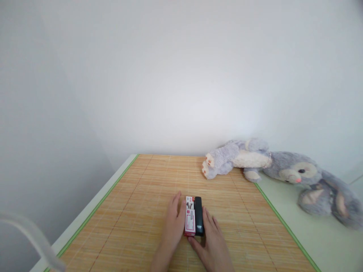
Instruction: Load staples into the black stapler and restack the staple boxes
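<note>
A black stapler (199, 217) lies lengthwise on the bamboo mat, side by side with a small red-and-white box (190, 223). Just behind that box, in line with it, is another small white-and-red box (190, 203) with a dark picture on its top. My left hand (172, 221) rests along the left side of the boxes, its thumb against them and its fingers stretched out. On the other side my right hand (212, 241) has its fingers extended beside the stapler, and its thumb reaches the near end of the red-and-white box. Both hands are open.
The bamboo mat (136, 226) with green edging covers much of a white table (317, 241). A grey plush rabbit (252, 158) lies across the back right, against the white wall (181, 75). A pale curved bar (28, 234) stands at the lower left.
</note>
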Action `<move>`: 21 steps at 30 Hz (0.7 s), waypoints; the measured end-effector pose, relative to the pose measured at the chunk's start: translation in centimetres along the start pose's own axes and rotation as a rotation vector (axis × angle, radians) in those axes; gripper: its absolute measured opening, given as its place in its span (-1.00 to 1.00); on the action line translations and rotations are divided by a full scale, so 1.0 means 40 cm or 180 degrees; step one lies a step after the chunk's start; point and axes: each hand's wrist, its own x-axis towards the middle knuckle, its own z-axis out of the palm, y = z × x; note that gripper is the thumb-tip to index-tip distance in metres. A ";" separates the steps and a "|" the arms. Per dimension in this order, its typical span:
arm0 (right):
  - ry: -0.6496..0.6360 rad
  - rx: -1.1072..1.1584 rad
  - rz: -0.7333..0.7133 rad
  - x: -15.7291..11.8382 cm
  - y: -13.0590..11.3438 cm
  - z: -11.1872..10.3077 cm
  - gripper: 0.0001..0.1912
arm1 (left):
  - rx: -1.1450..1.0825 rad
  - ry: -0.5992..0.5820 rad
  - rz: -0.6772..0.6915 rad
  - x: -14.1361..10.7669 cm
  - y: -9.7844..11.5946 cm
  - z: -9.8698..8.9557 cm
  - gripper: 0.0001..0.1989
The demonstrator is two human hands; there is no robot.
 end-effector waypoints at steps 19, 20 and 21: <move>-0.0161 0.0345 0.0041 -0.006 0.264 -0.280 -0.18 | -0.0723 -0.0433 -0.0267 -0.112 0.151 0.433 -0.34; -0.0143 0.0389 0.0087 -0.009 0.282 -0.305 -0.17 | -0.0648 -0.0509 -0.0241 -0.112 0.165 0.465 -0.33; -0.0123 0.0449 0.0133 -0.012 0.298 -0.328 -0.17 | -0.0568 -0.0583 -0.0210 -0.112 0.178 0.493 -0.32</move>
